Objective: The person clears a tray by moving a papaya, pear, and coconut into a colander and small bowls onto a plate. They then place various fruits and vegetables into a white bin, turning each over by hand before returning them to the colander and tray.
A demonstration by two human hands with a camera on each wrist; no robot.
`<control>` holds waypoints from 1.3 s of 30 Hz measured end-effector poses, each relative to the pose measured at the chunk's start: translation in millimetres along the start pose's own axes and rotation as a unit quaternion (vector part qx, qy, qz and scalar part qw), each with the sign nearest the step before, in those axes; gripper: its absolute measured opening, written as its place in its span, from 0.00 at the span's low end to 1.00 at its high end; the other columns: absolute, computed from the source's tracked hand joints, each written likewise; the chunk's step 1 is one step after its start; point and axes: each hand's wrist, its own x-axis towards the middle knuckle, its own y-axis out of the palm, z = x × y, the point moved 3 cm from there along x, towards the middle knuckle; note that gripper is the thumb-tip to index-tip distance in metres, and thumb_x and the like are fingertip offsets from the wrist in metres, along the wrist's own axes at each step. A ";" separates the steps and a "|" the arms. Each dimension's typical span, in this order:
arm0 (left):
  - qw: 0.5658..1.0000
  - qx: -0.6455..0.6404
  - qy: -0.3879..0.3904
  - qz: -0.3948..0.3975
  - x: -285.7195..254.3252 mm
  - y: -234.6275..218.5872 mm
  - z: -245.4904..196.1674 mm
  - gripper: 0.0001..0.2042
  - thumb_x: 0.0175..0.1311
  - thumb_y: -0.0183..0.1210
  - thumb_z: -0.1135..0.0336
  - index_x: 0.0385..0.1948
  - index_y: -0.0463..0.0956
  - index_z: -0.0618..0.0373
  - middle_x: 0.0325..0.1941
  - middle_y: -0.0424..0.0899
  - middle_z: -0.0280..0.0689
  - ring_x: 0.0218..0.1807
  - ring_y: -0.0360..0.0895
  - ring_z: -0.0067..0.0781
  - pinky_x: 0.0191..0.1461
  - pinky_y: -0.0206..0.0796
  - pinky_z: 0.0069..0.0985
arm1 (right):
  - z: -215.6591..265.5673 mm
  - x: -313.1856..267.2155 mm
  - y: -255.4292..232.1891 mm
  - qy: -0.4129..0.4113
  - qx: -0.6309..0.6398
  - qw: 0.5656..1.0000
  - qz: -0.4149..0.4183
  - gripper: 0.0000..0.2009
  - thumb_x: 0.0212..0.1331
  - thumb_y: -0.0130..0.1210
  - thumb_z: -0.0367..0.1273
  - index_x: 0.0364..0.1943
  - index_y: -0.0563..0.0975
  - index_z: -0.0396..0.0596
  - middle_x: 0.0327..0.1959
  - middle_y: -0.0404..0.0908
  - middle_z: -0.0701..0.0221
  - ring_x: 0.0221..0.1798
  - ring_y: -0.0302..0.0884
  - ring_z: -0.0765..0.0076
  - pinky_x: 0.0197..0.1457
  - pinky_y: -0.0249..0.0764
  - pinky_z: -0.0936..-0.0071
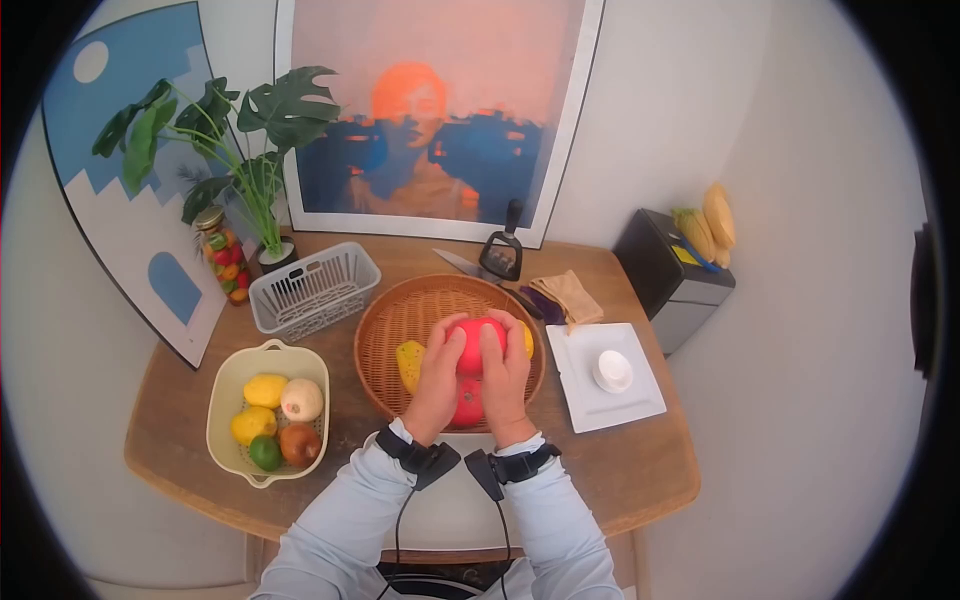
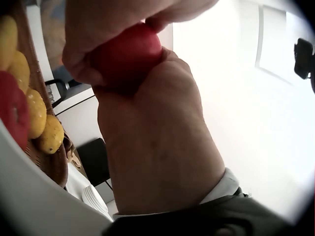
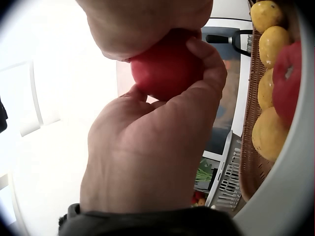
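Observation:
Both hands hold a smooth, round red fruit [image 1: 478, 346] above the wicker basket [image 1: 388, 318]. My left hand [image 1: 436, 382] grips its left side, and my right hand [image 1: 509, 382] grips the right side, thumbs toward me. The wrist views show fingers curled around the fruit [image 2: 129, 56], covering much of its surface. Below the hands, another red fruit [image 1: 467, 404] with a dimple sits in the basket. Yellow fruits, some speckled, lie around it; one yellow fruit [image 1: 409, 365] shows left of my left hand.
A cream colander [image 1: 216, 410] with several fruits and vegetables stands left. Behind it are a grey plastic basket [image 1: 315, 290] and a jar [image 1: 224, 255]. A black-handled grater [image 1: 502, 255] stands behind the wicker basket; a white square plate [image 1: 570, 400] bearing white dishes is right. A white surface [image 1: 450, 500] lies nearest me.

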 end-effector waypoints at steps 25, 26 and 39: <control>0.995 -0.088 -0.006 0.045 -1.6 5.2 -17.0 0.21 0.79 0.43 0.51 0.60 0.68 0.58 0.59 0.75 0.42 0.61 0.73 0.34 0.67 0.66 0.34 | -5.0 2.4 -2.9 0.032 0.037 0.998 0.029 0.23 0.58 0.66 0.38 0.53 0.73 0.40 0.46 0.77 0.64 0.48 0.76 0.65 0.53 0.73 0.71; 0.995 -0.091 -0.009 0.035 -2.7 6.8 -16.9 0.21 0.79 0.43 0.50 0.59 0.69 0.58 0.58 0.75 0.42 0.60 0.74 0.34 0.66 0.66 0.34 | -11.6 4.1 -4.4 0.064 0.089 0.994 0.026 0.23 0.58 0.67 0.38 0.52 0.73 0.41 0.46 0.77 0.64 0.48 0.77 0.66 0.53 0.73 0.71; 0.988 -0.136 -0.070 0.023 1.3 -0.3 -12.2 0.19 0.77 0.46 0.50 0.52 0.73 0.56 0.51 0.80 0.40 0.54 0.78 0.34 0.60 0.71 0.32 | -29.4 2.0 -1.7 0.073 0.068 0.993 0.070 0.23 0.55 0.68 0.38 0.51 0.75 0.42 0.48 0.77 0.63 0.51 0.74 0.58 0.56 0.70 0.66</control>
